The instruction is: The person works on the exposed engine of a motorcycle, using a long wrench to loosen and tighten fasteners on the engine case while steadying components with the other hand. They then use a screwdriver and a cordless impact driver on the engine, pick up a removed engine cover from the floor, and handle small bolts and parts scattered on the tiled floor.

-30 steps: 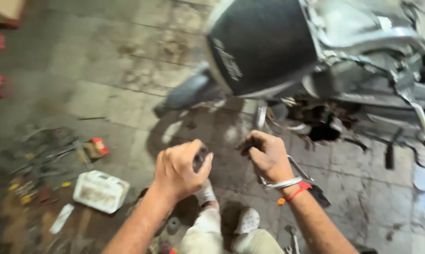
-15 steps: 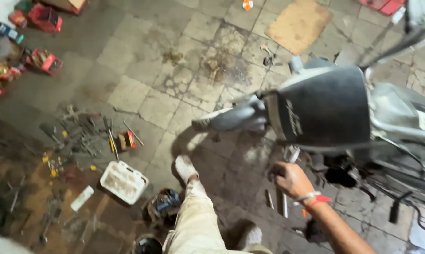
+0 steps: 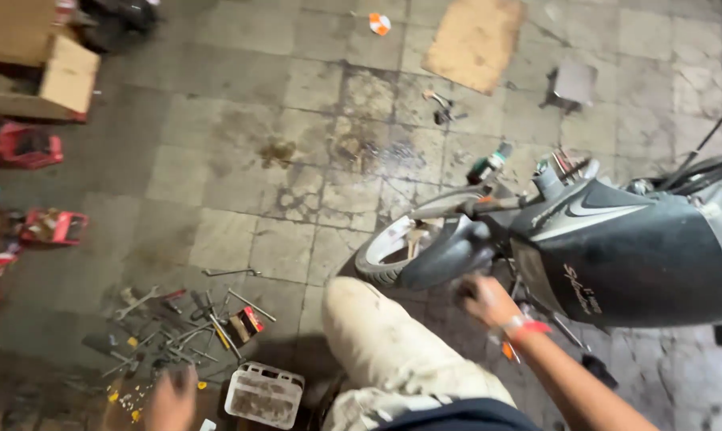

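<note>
While the right hand (image 3: 488, 299) reaches under the black motorcycle (image 3: 616, 247) beside its rear wheel (image 3: 393, 251), its grip cannot be told. Left hand (image 3: 172, 395), blurred, hangs over scattered tools (image 3: 185, 319) near a white tray (image 3: 263, 393); grip unclear.

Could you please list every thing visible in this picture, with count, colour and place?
motorcycle: one, black, right side
front wheel: one, dark tyre, centre
hand tools: many, grey metal, floor at lower left
plastic tray: one, white, bottom centre
cardboard boxes: several, brown, top left
red crates: two, left edge
cardboard sheet: one, brown, top centre
knee: one, light trousers, bottom centre
left hand: blurred, by the tools
right hand: at the motorcycle's side
</note>
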